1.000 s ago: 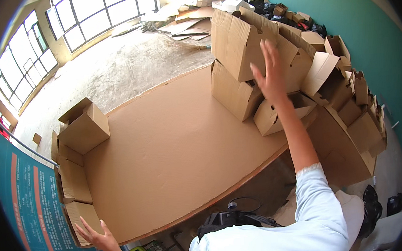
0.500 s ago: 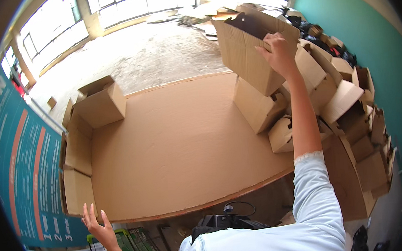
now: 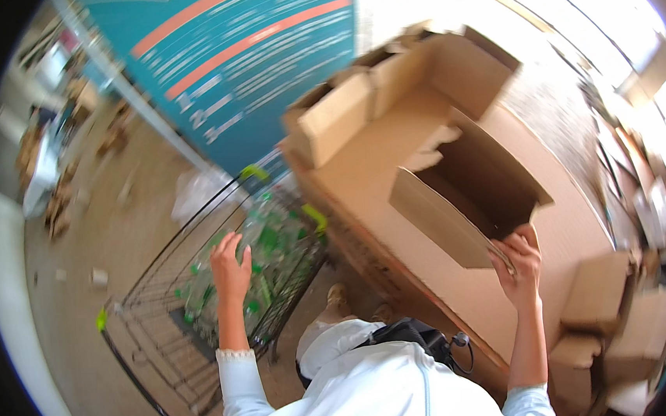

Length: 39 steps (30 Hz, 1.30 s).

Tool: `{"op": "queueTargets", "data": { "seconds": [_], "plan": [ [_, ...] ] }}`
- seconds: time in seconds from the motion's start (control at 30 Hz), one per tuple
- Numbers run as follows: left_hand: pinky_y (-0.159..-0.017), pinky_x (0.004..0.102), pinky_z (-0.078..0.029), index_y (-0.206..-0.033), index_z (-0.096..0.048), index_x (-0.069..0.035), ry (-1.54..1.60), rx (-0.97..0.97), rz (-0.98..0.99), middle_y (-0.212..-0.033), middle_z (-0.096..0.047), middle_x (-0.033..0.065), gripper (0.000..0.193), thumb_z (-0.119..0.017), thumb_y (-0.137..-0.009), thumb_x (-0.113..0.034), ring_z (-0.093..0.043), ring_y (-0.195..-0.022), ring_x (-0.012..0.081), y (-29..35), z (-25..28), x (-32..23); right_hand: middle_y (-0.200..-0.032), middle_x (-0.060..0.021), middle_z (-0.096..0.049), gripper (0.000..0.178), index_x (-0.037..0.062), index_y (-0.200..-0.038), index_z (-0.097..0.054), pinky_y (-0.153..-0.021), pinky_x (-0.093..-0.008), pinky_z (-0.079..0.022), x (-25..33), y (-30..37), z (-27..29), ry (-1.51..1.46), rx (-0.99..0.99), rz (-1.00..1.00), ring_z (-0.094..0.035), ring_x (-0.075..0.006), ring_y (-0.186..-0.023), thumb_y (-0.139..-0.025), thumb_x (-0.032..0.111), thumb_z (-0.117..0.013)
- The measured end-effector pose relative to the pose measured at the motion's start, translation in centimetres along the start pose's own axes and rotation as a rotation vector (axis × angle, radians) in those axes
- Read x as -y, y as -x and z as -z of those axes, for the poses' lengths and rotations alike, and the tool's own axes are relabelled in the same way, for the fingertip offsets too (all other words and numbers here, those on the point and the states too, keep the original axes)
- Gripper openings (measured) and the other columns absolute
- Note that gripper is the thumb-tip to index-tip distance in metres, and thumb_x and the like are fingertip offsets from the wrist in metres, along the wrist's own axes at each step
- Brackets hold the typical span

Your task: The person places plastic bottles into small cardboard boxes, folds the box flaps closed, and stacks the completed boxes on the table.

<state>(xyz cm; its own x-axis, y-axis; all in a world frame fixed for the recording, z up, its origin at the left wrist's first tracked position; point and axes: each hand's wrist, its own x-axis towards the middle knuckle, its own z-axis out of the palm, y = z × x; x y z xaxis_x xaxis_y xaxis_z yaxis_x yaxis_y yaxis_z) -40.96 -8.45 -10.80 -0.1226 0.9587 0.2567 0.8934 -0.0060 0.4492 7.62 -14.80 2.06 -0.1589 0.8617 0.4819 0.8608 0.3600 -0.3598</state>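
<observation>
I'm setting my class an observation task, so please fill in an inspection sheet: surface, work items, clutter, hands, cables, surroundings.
Surface: brown tabletop, with a row of boxes along one end.
Work items: open cardboard box, held over the tabletop; whether its base touches is unclear.
Clutter: green-and-clear bottles in a wire cart; blurred brown scraps on the floor.
Hands: right hand grips the box's edge; left hand is open over the cart, apparently empty.
Cables: thin black loop, possibly a cable, beside the black bag.
Surroundings: blue-green printed banner; more boxes at lower right.
</observation>
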Motion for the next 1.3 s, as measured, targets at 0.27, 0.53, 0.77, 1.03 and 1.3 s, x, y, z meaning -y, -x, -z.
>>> {"op": "queueTargets", "data": {
  "seconds": [0.27, 0.53, 0.77, 1.03, 1.3],
  "plan": [
    [-0.103, 0.0425, -0.045, -0.130, -0.054, 0.001, -0.437, -0.048, 0.697, -0.133, -0.053, 0.0178, 0.048, -0.070, -0.085, -0.007, -0.051, -0.123, 0.0322, 9.7, 4.6, 17.7, -0.078, -0.0096, -0.058, 0.017, -0.0009, -0.088, -0.069, -0.076, -0.0404, -0.044, 2.3, 0.3, -3.6, 0.002, 0.134, -0.006, -0.050, -0.0309, -0.087, -0.071, -0.003, -0.071],
    [-0.098, 0.0419, -0.048, -0.133, -0.052, 0.000, -0.220, 0.995, 1.024, -0.137, -0.051, 0.0194, 0.069, -0.081, -0.074, -0.018, -0.054, -0.122, 0.0347, 12.1, -1.2, 24.2, -0.081, -0.0099, -0.056, 0.013, -0.0003, -0.084, -0.069, -0.076, -0.0420, -0.044, 2.8, -1.1, -1.6, 0.091, 0.328, -0.135, -0.051, -0.0309, -0.091, -0.071, -0.002, -0.072],
    [-0.093, 0.0465, -0.049, -0.122, -0.048, -0.002, -0.421, 0.690, 0.782, -0.125, -0.058, 0.0177, 0.078, -0.090, -0.061, -0.025, -0.058, -0.114, 0.0332, 17.0, -5.7, 19.9, -0.080, -0.0106, -0.057, 0.016, 0.0003, -0.086, -0.070, -0.076, -0.0420, -0.045, 3.3, 0.3, -1.3, 0.120, 0.315, -0.211, -0.052, -0.0324, -0.091, -0.070, 0.000, -0.073],
    [-0.099, 0.0474, -0.046, -0.119, -0.049, 0.003, -0.163, 0.409, 0.924, -0.122, -0.058, 0.0224, 0.074, -0.089, -0.060, -0.020, -0.055, -0.117, 0.0391, 16.3, -4.9, 17.4, -0.078, -0.0092, -0.057, 0.017, 0.0020, -0.084, -0.070, -0.072, -0.0424, -0.046, 3.7, -0.5, -1.0, 0.143, 0.269, -0.167, -0.053, -0.0316, -0.088, -0.068, 0.002, -0.074],
    [-0.082, 0.0420, -0.050, -0.125, -0.052, 0.006, 0.535, -0.486, 0.534, -0.118, -0.061, 0.0176, 0.064, -0.080, -0.076, -0.022, -0.063, -0.100, 0.0277, 6.4, -0.1, 13.3, -0.080, -0.0048, -0.059, 0.017, 0.0078, -0.086, -0.075, -0.082, -0.0390, -0.049, 1.2, 1.2, 1.1, 0.127, 0.318, -0.057, -0.054, -0.0262, -0.092, -0.071, 0.016, -0.077]
  ]
}}
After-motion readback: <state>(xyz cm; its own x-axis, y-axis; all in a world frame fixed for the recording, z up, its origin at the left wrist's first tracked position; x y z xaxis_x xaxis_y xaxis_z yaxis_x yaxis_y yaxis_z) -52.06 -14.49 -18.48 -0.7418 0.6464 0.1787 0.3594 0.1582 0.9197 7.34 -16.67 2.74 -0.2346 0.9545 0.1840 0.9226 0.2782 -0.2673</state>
